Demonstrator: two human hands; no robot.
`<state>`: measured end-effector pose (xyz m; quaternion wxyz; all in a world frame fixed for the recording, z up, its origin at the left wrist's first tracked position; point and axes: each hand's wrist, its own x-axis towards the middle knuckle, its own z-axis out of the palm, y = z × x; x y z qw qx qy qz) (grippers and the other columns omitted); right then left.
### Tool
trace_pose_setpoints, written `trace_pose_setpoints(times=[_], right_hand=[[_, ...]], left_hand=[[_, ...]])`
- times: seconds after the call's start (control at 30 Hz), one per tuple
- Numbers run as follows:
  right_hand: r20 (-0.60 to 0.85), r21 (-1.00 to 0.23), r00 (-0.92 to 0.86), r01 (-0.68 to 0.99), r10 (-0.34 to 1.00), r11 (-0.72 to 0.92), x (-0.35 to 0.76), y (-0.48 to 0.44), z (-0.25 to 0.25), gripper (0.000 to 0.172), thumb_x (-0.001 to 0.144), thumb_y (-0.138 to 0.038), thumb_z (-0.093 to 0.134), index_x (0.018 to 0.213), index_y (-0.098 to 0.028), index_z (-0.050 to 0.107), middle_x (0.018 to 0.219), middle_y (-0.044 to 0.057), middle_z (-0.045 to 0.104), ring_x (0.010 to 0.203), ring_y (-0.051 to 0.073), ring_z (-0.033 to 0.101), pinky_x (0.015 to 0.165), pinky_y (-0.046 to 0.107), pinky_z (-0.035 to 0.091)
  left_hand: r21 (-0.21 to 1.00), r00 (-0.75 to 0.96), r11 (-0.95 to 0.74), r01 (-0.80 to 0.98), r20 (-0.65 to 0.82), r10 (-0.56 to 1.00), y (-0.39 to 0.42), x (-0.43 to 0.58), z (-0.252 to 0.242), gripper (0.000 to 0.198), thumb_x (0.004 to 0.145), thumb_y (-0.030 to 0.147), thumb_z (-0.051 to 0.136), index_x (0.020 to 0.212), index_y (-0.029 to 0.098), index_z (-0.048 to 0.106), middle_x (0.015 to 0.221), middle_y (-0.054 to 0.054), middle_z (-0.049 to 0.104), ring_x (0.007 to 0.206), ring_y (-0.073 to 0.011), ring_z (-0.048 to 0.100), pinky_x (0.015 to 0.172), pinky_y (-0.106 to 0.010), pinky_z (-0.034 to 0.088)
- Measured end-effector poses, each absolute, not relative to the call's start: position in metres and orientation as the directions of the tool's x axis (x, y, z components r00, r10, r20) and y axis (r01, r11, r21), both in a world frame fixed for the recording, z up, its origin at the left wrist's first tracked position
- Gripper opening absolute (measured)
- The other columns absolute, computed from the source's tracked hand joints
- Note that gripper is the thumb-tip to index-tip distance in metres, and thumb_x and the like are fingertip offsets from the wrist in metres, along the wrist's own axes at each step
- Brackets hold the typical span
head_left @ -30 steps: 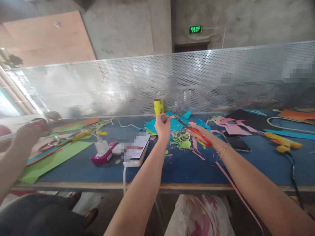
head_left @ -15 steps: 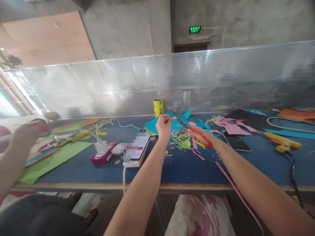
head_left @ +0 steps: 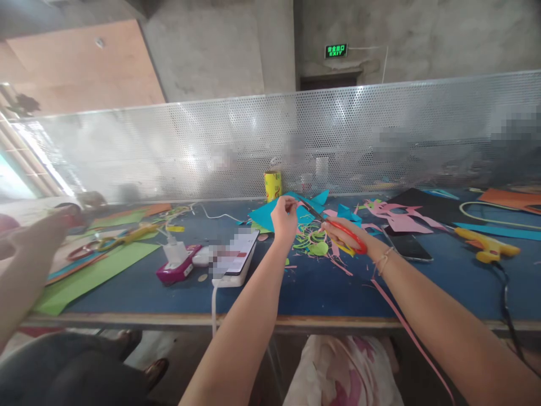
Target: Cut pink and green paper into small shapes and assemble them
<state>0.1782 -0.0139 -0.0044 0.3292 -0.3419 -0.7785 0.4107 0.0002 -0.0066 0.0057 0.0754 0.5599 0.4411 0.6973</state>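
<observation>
My left hand (head_left: 284, 217) is closed in a pinch on a small piece of pink paper (head_left: 301, 203), most of it hidden by the fingers. My right hand (head_left: 338, 232) grips a pair of scissors (head_left: 354, 237) with red handles; their dark blades point up and left, the tips at the pink piece beside my left fingertips. Under both hands lie green paper scraps (head_left: 318, 248) and pink slivers. Blue paper (head_left: 264, 213) lies behind my left hand, and cut pink paper (head_left: 401, 217) is to the right of the scissors.
A phone (head_left: 239, 254) rests on a white power strip at left; a magenta adapter (head_left: 175, 270) stands beside it. At right are a dark phone (head_left: 409, 246) and a yellow glue gun (head_left: 486, 245). A yellow roll (head_left: 273, 186) stands by the perforated screen. Another person's arm (head_left: 29, 259) reaches in at left.
My hands and the scissors stay almost in the same place, with the blades still at the pink piece. At far left the other person's hand has shifted slightly.
</observation>
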Motion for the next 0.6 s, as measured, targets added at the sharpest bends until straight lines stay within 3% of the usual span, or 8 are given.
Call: trace_pose_setpoints(times=[0.17, 0.6], right_hand=[[0.293, -0.807, -0.575, 0.280, 0.764, 0.520, 0.1814, -0.0130, -0.0036, 0.033, 0.078, -0.050, 0.048, 0.070, -0.019, 0.045, 0.052, -0.005, 0.037, 0.042, 0.007, 0.035, 0.039, 0.021, 0.027], [0.275, -0.845, -0.531, 0.264, 0.802, 0.465, 0.1805, -0.0196, -0.0002, 0.029, 0.078, -0.048, 0.050, 0.072, -0.020, 0.047, 0.052, -0.006, 0.035, 0.041, 0.007, 0.032, 0.038, 0.021, 0.024]], left_hand=[[0.737, -0.412, -0.604, 0.303, 0.673, 0.614, -0.0067, 0.0000, 0.0058, 0.012, 0.071, 0.011, 0.055, 0.078, 0.020, 0.050, 0.076, -0.001, 0.063, 0.074, -0.0128, 0.061, 0.072, -0.026, 0.047], [0.776, -0.513, -0.604, 0.180, 0.598, 0.616, 0.0005, -0.0049, 0.0021, 0.011, 0.070, 0.016, 0.057, 0.078, 0.019, 0.050, 0.072, 0.000, 0.061, 0.067, -0.0114, 0.060, 0.066, -0.025, 0.048]])
